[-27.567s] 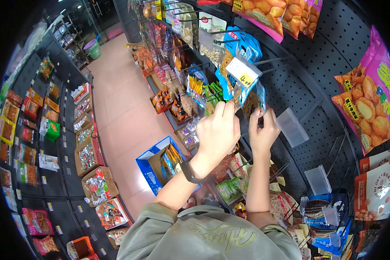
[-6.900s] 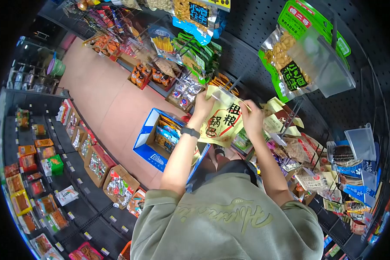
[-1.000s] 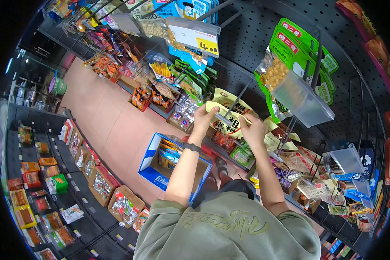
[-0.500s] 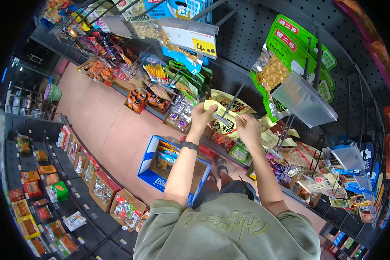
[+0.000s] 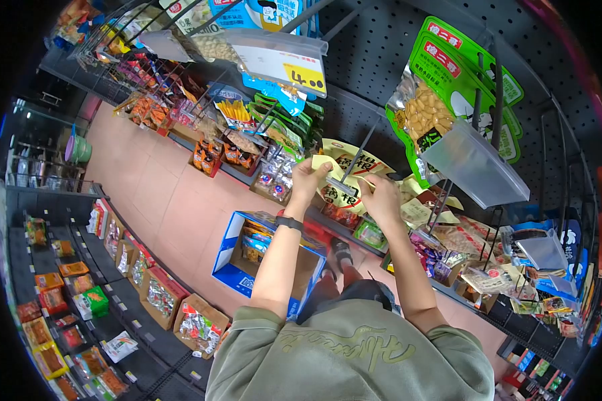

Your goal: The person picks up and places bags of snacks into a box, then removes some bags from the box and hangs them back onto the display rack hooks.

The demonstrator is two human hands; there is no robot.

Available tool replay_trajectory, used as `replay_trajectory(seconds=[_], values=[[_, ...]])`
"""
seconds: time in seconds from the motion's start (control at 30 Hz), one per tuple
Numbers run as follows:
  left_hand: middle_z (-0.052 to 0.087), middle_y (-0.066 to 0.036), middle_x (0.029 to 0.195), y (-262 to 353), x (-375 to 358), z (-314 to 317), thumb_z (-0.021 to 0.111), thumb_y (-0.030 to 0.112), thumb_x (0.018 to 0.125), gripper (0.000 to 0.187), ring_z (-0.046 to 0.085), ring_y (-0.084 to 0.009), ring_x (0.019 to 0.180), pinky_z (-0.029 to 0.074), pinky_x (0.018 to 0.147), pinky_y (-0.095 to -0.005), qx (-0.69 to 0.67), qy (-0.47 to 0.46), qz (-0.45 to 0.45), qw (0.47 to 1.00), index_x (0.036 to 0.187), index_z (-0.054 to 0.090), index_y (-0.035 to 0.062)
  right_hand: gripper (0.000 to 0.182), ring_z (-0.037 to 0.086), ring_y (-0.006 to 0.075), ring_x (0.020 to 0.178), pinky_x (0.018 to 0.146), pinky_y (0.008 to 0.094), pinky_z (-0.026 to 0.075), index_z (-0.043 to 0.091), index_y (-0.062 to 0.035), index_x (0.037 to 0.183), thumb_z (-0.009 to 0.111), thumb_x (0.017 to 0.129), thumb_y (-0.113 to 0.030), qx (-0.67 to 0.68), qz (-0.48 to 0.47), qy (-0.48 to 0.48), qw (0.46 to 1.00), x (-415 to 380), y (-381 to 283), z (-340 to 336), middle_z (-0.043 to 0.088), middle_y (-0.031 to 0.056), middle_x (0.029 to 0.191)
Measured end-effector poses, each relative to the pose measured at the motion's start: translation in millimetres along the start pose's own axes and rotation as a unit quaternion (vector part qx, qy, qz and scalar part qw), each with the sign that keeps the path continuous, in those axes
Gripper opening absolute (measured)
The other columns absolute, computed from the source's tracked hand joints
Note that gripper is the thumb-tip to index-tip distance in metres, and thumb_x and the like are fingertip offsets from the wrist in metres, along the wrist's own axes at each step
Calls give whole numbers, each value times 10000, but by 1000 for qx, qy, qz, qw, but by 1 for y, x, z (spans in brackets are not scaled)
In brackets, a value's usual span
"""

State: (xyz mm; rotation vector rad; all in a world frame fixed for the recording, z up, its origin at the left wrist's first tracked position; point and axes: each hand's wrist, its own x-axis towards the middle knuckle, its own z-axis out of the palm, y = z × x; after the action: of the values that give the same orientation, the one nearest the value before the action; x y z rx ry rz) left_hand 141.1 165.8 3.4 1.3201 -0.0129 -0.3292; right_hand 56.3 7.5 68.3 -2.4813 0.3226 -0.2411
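Snack-laden dark shelving (image 5: pixel 110 260) lines your left, then come pink floor tiles (image 5: pixel 160 200) and a blue carton (image 5: pixel 231 277). Your left hand (image 5: pixel 308 179) is nearly closed, pinching the upper left corner of a pale-yellow guoba pouch (image 5: pixel 334 197) at the near end of a wall hook (image 5: pixel 366 144); whether it is threaded on, you can't tell. Seven seconds ago it was spread flat; now a matching pouch (image 5: pixel 358 156) shows farther in, so yours seems to sit in front. Your right hand (image 5: pixel 381 197), fingers curled, pinches its right edge. Farther right hang green nut bags (image 5: pixel 441 87).
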Motion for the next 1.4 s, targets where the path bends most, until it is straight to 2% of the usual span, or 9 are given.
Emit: replay_trajectory(seconds=[0.27,0.6,0.7,0.77,0.83,0.93,1.1,1.23,1.4], values=[[661,-41,849,1,2,0,630,80,821,140,596,-74,722,465,646,-205,7,9,4,1000,938,636,3,169,586,362,779,701,448,454,640,-90,866,569,799,-228,-3,56,2,998,1,-2,-4,623,165,815],[651,-43,787,5,40,31,653,58,791,118,595,-86,645,489,549,-227,19,21,44,999,880,640,-19,127,579,359,730,670,428,475,623,-16,763,576,779,-133,-113,-31,177,977,33,10,10,592,178,770],[653,-61,807,4,38,30,654,46,783,155,602,-101,673,495,591,-233,18,24,65,997,913,624,-33,145,593,347,788,696,397,483,631,-14,862,576,777,-118,-78,-1,139,987,16,-6,-13,614,187,847],[657,-68,834,4,30,22,653,44,783,200,608,-114,706,493,633,-234,18,14,92,995,960,608,-37,180,617,262,802,703,322,485,609,0,955,574,792,-68,38,-30,159,986,-5,-15,-36,629,159,895],[630,-85,953,12,19,11,641,33,778,303,575,-140,864,451,769,-260,156,100,139,973,1071,566,9,165,617,209,794,701,297,476,599,11,955,572,803,-47,159,-26,196,967,-31,-28,-61,634,136,873],[597,-105,1039,30,-1,-7,610,56,806,362,552,-156,942,427,820,-269,89,146,161,972,1151,510,17,49,544,168,665,641,270,433,591,10,822,556,793,-8,221,-68,406,884,-54,-33,-91,589,88,752],[574,-113,1073,66,-66,-27,560,109,864,376,558,-154,936,436,816,-258,33,139,151,978,1208,455,2,517,484,183,971,830,307,365,385,23,1173,667,763,-117,196,-63,449,869,-27,-48,-127,497,137,1106],[566,-100,1075,60,-121,-49,566,148,869,357,561,-148,915,446,845,-284,20,165,103,981,1198,473,43,532,455,214,1039,867,347,346,432,32,1147,705,742,-181,263,-37,402,876,-14,-56,-140,486,159,1145],[568,-100,1063,66,-155,-61,544,134,881,317,560,-148,903,446,855,-290,37,196,85,976,1175,486,32,661,402,264,1138,950,380,308,373,41,1204,739,715,-212,156,-44,507,846,2,-58,-141,419,199,1222]])
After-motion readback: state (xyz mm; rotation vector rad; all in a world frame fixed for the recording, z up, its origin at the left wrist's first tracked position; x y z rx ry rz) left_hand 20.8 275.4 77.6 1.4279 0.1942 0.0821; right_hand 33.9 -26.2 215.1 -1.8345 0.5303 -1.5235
